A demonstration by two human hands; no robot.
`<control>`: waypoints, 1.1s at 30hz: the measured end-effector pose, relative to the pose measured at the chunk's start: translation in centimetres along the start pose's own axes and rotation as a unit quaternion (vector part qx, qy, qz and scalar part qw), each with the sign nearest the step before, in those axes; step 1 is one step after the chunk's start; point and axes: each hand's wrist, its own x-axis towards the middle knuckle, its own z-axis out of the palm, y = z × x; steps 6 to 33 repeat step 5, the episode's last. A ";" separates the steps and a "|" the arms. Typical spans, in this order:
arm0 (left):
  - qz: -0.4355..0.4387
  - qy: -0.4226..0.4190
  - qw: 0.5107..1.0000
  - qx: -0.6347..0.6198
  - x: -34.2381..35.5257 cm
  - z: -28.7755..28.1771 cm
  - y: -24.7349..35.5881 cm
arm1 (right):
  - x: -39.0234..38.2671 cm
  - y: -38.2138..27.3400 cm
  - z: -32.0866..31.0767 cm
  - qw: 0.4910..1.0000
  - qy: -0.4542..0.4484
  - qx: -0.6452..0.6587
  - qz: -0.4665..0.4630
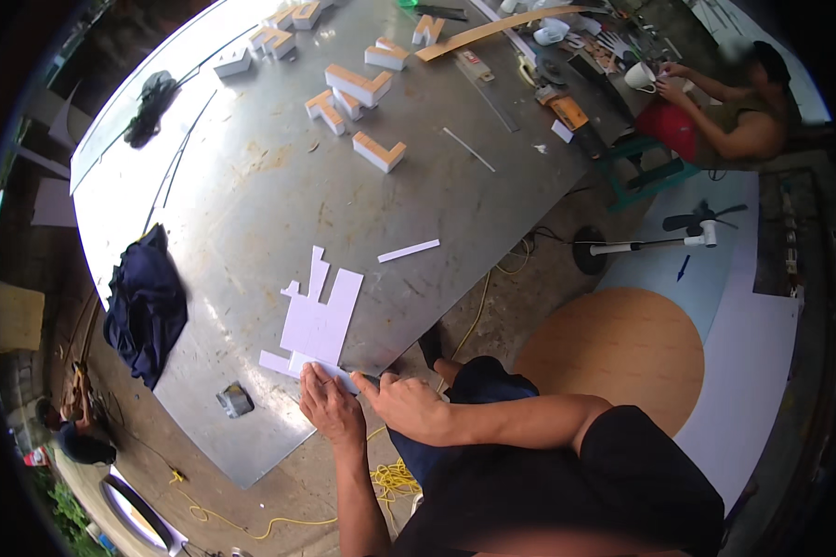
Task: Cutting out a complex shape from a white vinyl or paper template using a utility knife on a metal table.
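A white cut-out sheet (316,320) with notched edges lies near the front edge of the metal table (251,213). My left hand (332,408) rests at its near end, fingers lying flat and pressing down a narrow white strip (342,377). Close beside it is my right hand (404,408), index finger stretched toward the strip's right end and the other fingers curled. Whatever those fingers hold, if anything, is hidden. A loose white strip (409,251) lies beyond the sheet, to the right.
Several block letters (378,151) with tan tops stand at the far side. An angle grinder (565,111) lies far right, near a seated person (752,111) holding a white piece. Dark cloth (146,302) lies at left. A fan (659,243) and yellow cord (395,478) are below the table.
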 end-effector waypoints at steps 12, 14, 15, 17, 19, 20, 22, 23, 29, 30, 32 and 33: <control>0.030 0.035 0.998 -0.036 1.4 1.0 0.0 | -1.8 0.7 0.3 0.998 0.054 0.015 0.017; 0.030 0.035 0.998 -0.036 1.4 1.0 0.0 | -1.8 0.7 0.3 0.998 0.054 0.015 0.017; 0.030 0.035 0.998 -0.036 1.4 1.0 0.0 | -1.8 0.7 0.3 0.998 0.054 0.015 0.017; 0.030 0.035 0.998 -0.036 1.4 1.0 0.0 | -1.8 0.7 0.3 0.998 0.054 0.015 0.017; 0.030 0.035 0.998 -0.036 1.4 1.0 0.0 | -1.8 0.7 0.3 0.998 0.054 0.015 0.017; 0.030 0.035 0.998 -0.036 1.4 1.0 0.0 | -1.8 0.7 0.3 0.998 0.054 0.015 0.017; 0.030 0.035 0.998 -0.036 1.4 1.0 0.0 | -1.8 0.7 0.3 0.998 0.054 0.015 0.017; 0.030 0.035 0.998 -0.036 1.4 1.0 0.0 | -1.8 0.7 0.3 0.998 0.054 0.015 0.017; 0.030 0.035 0.998 -0.036 1.4 1.0 0.0 | -1.8 0.7 0.3 0.998 0.054 0.015 0.017; 0.030 0.035 0.998 -0.036 1.4 1.0 0.0 | -1.8 0.7 0.3 0.998 0.054 0.015 0.017; 0.030 0.035 0.998 -0.036 1.4 1.0 0.0 | -1.8 0.7 0.3 0.998 0.054 0.015 0.017; 0.030 0.035 0.998 -0.036 1.4 1.0 0.0 | -1.8 0.7 0.3 0.998 0.054 0.015 0.017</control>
